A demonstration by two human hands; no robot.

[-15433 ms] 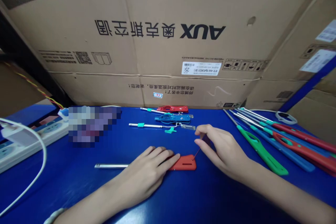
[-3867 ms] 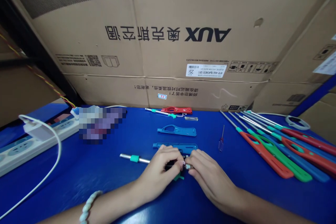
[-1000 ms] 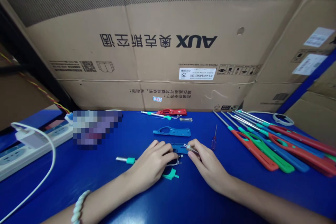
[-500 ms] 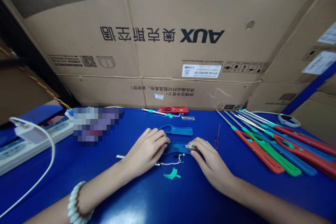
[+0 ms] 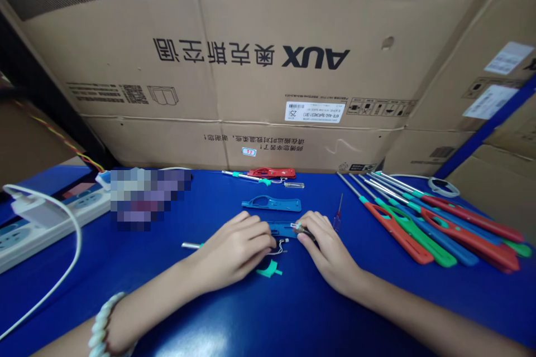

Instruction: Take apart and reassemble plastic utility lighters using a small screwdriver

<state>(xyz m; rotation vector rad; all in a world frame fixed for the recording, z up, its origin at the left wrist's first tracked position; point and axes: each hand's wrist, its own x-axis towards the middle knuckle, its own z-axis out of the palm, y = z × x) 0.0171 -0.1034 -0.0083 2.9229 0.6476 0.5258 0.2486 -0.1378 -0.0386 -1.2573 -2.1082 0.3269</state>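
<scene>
On the blue table lies a blue lighter half-shell (image 5: 287, 229), between my two hands. My left hand (image 5: 237, 248) is closed beside its left end, near the white wires (image 5: 280, 247); what its fingertips hold is hidden. A metal lighter tube (image 5: 190, 246) passes beneath that hand. My right hand (image 5: 329, 251) pinches a small fuel tank (image 5: 305, 230) with a whitish tip, over the shell's right end. Nearer to me rests a teal trigger (image 5: 270, 269). Behind the hands lies a second blue half-shell (image 5: 276, 203) with a loop-shaped opening.
Several long-nosed lighters (image 5: 444, 234) fan out at the right. A purple-handled screwdriver (image 5: 337, 220) lies right of my right hand. Red lighter parts (image 5: 272, 173) sit by the cardboard box (image 5: 251, 95). A power strip (image 5: 54, 220) with a white cable occupies the left.
My left hand has moved slightly right and nearer, from the shell's left end towards the wires. My right hand keeps the fuel tank over the shell. The whole view has shifted a little.
</scene>
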